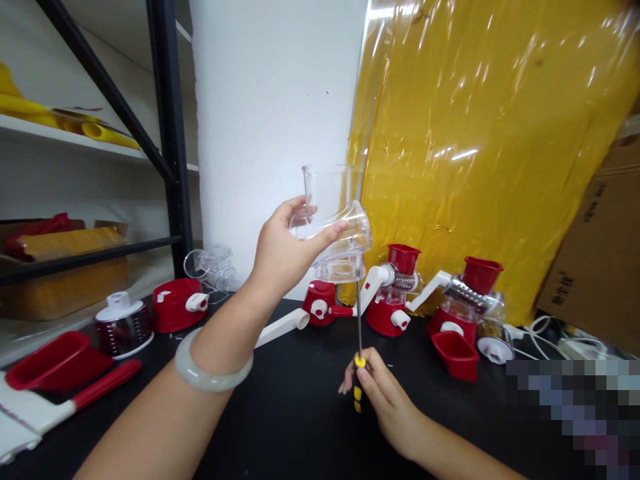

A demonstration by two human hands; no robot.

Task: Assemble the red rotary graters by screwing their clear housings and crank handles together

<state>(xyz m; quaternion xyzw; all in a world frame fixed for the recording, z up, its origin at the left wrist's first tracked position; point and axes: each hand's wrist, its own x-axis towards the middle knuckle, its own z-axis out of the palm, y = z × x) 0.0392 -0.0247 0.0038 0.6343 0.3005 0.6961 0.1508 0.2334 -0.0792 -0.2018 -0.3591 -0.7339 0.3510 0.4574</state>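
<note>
My left hand (295,243) is closed around a clear plastic grater housing (327,193), held up above the table with its square chute upward. In my right hand (380,387) is a screwdriver (359,320) with a black and yellow handle, gripped near its collar. Its long shaft points straight up, and the tip reaches the underside of the clear housing; whether it sits in a screw I cannot tell. Behind the shaft stand a small red base (320,303) and an assembled red drum grater (393,313) with a white crank.
On the black table (295,427) at left lie a red hopper (60,360), a grating drum (123,327), a red base (175,307) and a white crank with red handle (105,387). Another drum grater (460,313) stands right. A black shelf post (167,133) rises left; a cardboard box (590,233) is at right.
</note>
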